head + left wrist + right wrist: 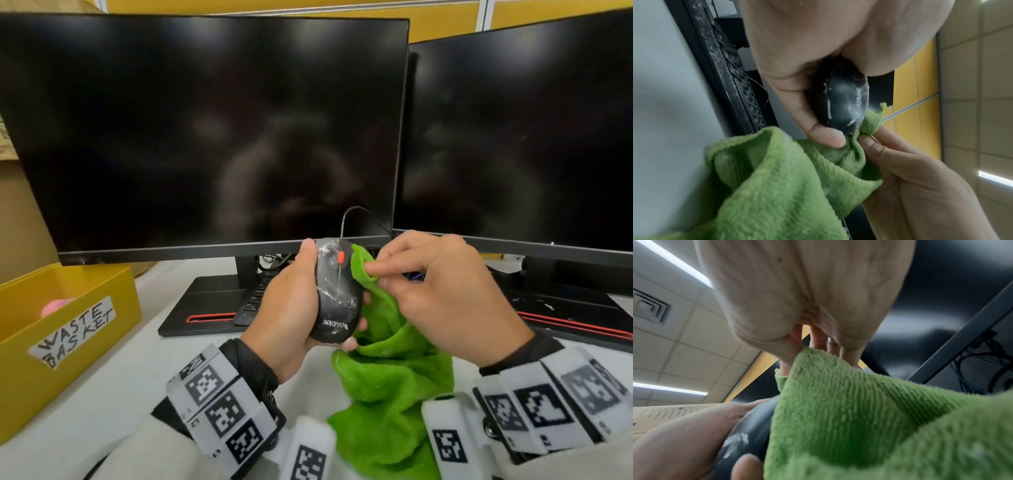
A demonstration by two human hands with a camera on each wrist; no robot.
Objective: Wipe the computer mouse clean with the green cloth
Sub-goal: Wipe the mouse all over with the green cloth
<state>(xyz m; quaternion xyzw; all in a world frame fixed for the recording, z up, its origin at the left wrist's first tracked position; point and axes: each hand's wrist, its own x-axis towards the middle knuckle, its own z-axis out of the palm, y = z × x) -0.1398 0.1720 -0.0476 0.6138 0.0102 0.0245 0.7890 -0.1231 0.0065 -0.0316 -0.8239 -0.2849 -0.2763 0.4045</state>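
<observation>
My left hand (291, 301) grips a black wired computer mouse (337, 291) lifted off the desk, thumb on its left side, fingers wrapped under its right side. White smears cover the mouse's top, around its red scroll wheel. My right hand (442, 284) pinches a fold of the green cloth (394, 370) between thumb and forefinger, holding it against the mouse's right edge. The rest of the cloth hangs down between my wrists. In the left wrist view the mouse (844, 100) shows white streaks beside the cloth (789, 178). The cloth (869, 418) fills much of the right wrist view, the mouse (748, 431) left of it.
Two dark monitors (205, 130) (520, 137) stand close behind my hands. A black keyboard (253, 301) lies on the left monitor's base. A yellow box (51, 342) labelled WASTE BASKET sits at the left on the white desk (120, 394). The mouse cable (356, 212) loops toward the right.
</observation>
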